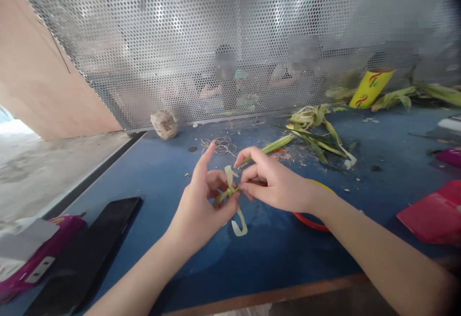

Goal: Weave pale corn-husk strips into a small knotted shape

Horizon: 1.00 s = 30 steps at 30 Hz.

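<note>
Between the thumb and fingers of my left hand (201, 196) is a folded strip of pale green leaf (229, 192), which looks like corn husk. One curled end stands up above the fingers and another loop hangs below them. My right hand (268, 179) pinches at the strip's right side, its fingertips close to my left thumb. Behind the right fingers, a longer green leaf strip (277, 144) lies on the table, reaching toward a loose pile of leaf strips (313, 128). A tangle of thin string (221, 146) rests just beyond my left hand.
A perforated metal screen (201, 32) borders the blue table (201, 268); people sit behind it. Around are a rough lump (163, 124), yellow roll (371, 88), red case (435, 212), black phone (86, 253) and purple device (46, 258). A red-yellow ring (311, 221) lies partly under my right forearm.
</note>
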Each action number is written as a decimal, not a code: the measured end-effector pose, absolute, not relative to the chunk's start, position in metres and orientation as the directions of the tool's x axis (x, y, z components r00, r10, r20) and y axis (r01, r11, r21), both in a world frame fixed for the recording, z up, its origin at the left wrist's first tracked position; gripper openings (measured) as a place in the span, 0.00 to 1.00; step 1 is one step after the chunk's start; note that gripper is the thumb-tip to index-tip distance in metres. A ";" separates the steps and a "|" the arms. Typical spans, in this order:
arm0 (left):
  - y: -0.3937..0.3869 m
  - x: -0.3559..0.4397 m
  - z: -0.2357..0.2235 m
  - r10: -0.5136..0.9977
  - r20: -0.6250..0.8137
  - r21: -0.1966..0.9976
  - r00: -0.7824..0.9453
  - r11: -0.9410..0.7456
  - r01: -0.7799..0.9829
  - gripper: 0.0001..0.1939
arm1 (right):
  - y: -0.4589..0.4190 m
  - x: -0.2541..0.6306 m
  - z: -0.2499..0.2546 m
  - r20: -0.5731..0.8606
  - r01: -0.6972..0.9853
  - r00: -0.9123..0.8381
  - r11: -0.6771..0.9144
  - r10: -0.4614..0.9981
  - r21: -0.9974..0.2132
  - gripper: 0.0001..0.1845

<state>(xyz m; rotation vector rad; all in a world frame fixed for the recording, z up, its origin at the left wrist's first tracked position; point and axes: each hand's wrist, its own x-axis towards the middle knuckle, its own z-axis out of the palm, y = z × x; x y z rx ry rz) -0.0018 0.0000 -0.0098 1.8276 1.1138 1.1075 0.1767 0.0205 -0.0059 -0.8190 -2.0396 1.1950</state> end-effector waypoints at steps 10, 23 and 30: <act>0.000 0.000 -0.008 0.916 0.263 0.920 0.302 -0.333 0.209 0.39 | 0.021 0.179 -0.006 0.245 0.187 -0.640 0.458 0.728 -0.869 0.14; 0.005 -0.005 -0.001 0.927 0.163 0.986 0.339 -0.138 -0.098 0.45 | 0.025 0.187 0.000 0.187 0.174 -0.600 0.355 0.778 -0.918 0.09; 0.005 -0.004 0.004 0.928 0.145 0.989 0.344 -0.123 -0.086 0.43 | 0.028 0.189 -0.001 0.123 0.197 -0.609 0.300 0.784 -0.933 0.15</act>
